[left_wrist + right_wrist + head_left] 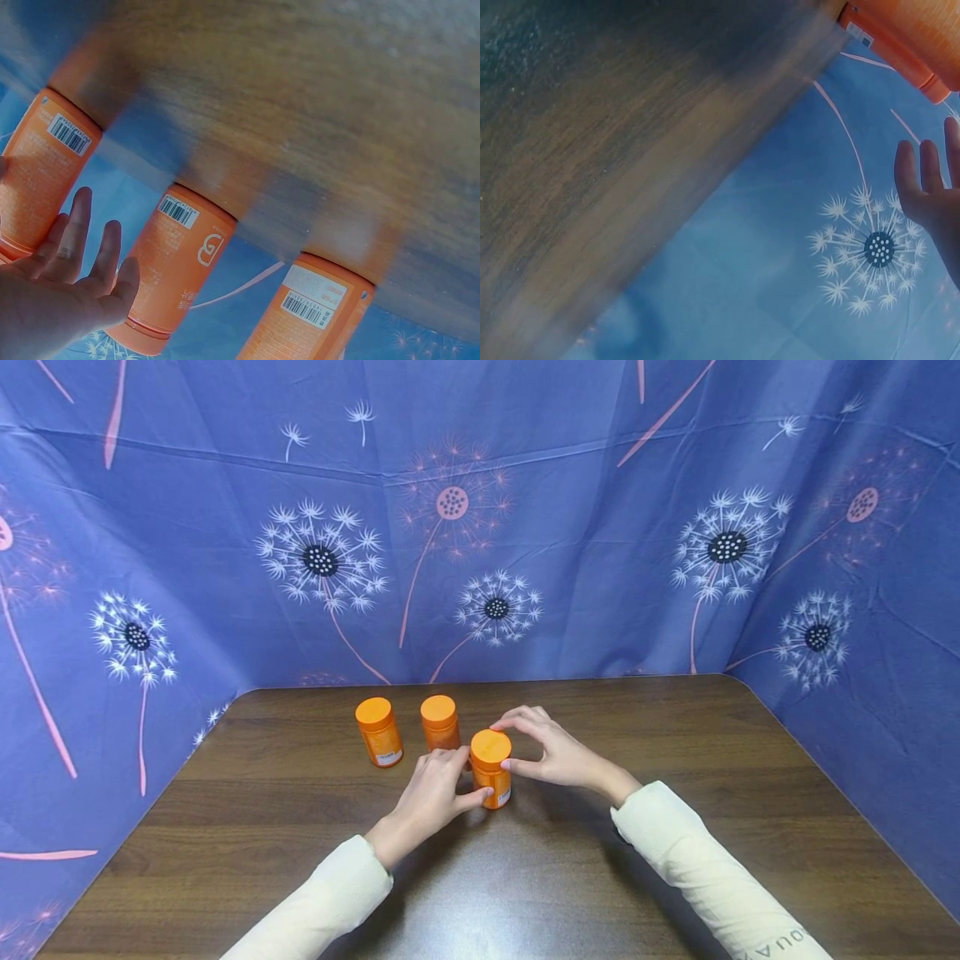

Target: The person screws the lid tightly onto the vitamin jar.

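Observation:
Three orange bottles with orange caps stand upright on the table. The nearest bottle (489,776) is between my two hands. My left hand (427,787) grips its body from the left, thumb at the front and fingers behind. My right hand (553,752) pinches its cap (491,746), with the thumb on the right side and a fingertip at the back edge. In the left wrist view, the gripped bottle (46,165) shows a barcode label; the other left fingers (72,244) are spread beside it. The loose fingers (930,174) of the right hand show in the right wrist view.
A second bottle (440,727) stands just behind my left hand, its base hidden. To its left is a third bottle (381,739) with a white label. The brown wooden table (675,735) meets a blue dandelion-print cloth (570,527) at its back and sides.

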Motion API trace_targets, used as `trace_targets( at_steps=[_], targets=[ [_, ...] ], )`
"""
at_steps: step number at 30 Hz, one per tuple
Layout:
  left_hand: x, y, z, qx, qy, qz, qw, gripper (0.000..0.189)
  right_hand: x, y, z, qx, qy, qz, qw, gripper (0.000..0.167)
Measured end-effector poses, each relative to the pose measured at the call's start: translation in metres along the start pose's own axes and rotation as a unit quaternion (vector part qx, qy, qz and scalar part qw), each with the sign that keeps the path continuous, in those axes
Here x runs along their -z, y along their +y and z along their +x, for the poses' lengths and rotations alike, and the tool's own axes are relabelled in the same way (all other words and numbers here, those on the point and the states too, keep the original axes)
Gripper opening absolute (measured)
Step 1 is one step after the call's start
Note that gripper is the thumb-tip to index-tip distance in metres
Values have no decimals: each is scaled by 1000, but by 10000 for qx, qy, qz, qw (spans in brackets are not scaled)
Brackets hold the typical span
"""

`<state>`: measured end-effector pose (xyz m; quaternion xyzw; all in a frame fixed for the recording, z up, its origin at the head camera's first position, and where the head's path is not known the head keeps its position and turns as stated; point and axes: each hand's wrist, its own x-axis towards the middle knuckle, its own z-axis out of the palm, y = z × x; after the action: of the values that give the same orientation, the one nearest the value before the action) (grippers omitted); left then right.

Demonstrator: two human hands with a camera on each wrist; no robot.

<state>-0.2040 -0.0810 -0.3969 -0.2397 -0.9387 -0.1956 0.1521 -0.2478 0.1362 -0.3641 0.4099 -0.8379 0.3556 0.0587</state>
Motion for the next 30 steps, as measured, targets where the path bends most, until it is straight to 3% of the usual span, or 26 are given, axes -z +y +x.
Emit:
trace_targets(
  at_steps=[17,24,30],
  targets=[
    [-1,-1,0,-63,75,44,9999,40,-6,0,2,38,423,-176,9989,45],
    [-1,-2,1,-92,87,60,9999,40,-6,1,2,-56,286,-84,9995,53],
    [0,-1,0,-97,63,73,9999,40,0,1,3,235,26,-49,9997,54]
  ],
)
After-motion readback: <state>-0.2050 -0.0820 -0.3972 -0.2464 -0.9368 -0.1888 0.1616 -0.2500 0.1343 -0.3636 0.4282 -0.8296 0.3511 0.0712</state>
